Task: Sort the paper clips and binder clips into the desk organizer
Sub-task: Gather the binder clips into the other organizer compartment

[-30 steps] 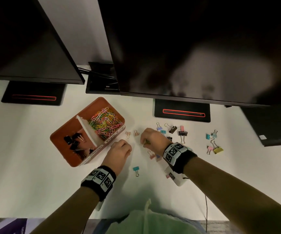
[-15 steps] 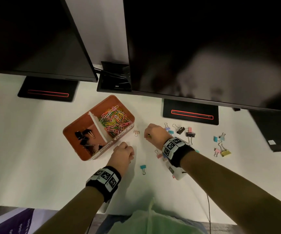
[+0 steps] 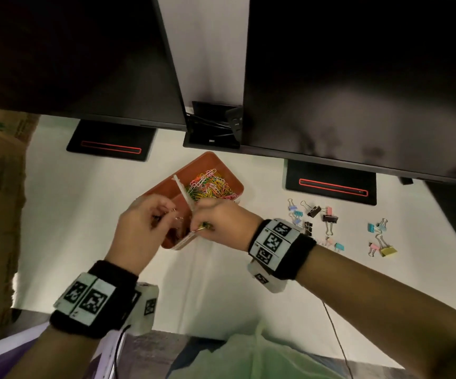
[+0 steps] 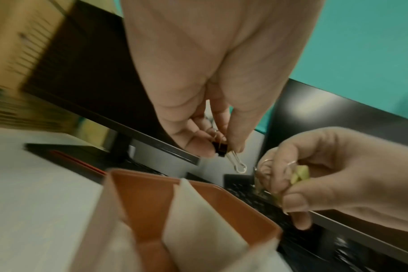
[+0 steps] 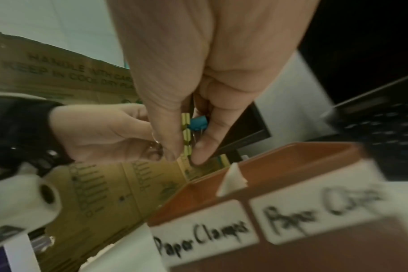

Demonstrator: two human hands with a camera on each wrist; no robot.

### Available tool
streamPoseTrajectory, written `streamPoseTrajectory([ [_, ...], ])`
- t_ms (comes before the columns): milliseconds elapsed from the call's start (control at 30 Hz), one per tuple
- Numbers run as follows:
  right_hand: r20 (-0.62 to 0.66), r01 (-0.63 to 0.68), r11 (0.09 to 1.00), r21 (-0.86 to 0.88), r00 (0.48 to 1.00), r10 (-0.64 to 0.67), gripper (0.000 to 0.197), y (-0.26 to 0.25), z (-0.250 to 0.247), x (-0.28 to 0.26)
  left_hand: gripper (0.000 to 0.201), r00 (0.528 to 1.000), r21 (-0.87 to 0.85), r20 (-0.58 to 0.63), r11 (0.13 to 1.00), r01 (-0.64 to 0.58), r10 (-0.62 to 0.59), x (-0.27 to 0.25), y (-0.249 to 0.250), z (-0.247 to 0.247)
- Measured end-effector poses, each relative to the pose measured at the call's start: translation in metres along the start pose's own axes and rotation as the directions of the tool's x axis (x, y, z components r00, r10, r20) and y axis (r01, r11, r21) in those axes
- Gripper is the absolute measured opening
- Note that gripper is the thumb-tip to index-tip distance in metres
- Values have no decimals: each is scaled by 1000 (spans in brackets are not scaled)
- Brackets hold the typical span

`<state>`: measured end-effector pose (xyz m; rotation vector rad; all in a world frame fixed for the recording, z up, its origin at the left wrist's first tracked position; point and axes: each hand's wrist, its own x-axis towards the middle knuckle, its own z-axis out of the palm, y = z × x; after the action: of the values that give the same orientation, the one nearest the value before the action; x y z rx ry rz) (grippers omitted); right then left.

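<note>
Left grip: the left hand [image 4: 210, 64] pinches 1 black clip [image 4: 221, 149] between thumb and fingertips, with a wire handle hanging below.
Right grip: the right hand [image 5: 198, 55] pinches a stack of yellow-green clips [image 5: 186, 127] and 1 blue clip [image 5: 198, 123] between thumb and forefinger. How many are in the stack cannot be told.
Where: both hands hover over the left half of the organizer [image 3: 166, 184], close to the divider [image 3: 184, 191]. The label [image 5: 203, 237] on that half reads "Paper Clamps".
Other half: paper clips [image 3: 210, 184] fill it.
Step in hand: most likely dropping these binder clips into the clamp half.
Doing it well: each hand should be left of the divider before the fingers part. The right hand is nearest it, so a clip could bounce into the paper clips. A low release should prevent that.
Edges: the divider stands above the rim, and a dangling handle could snag on it.
Open room: the desk [image 3: 84, 214] lies bare to the left. Monitors [image 3: 358, 77] overhang the back.
Left to do: loose clips [image 3: 330, 218] lie on the desk to the right, well apart from the organizer.
</note>
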<state>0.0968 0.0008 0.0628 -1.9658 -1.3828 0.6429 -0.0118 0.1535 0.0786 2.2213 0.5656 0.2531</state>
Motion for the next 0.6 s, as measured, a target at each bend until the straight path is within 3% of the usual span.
streamPoseTrajectory([
  [67,25,-1,1000,5,1000,0,15,-14,12,28,15,993,-78,13,990,117,-116,10,-17,-15],
  [133,62,-54,998,-13,997,55,27,-19,23,47,19,972,-194,105,954,229,-211,15,-27,-21],
  [200,74,-89,996,-27,993,91,39,-17,26,52,22,967,-142,128,961,237,-220,18,-33,-22],
  [267,29,-89,996,-17,996,89,40,-12,21,40,22,985,-53,79,986,160,-156,17,-30,-21],
  [400,-114,-182,983,-2,977,181,26,22,3,-19,16,999,-136,35,991,-8,13,4,0,1],
  [500,-71,-399,908,-130,917,393,30,61,-10,-74,16,969,-132,181,980,-149,171,-9,20,39],
  [600,33,-507,835,-214,850,525,38,91,-9,-114,25,893,-31,373,965,-259,252,-13,24,90],
])
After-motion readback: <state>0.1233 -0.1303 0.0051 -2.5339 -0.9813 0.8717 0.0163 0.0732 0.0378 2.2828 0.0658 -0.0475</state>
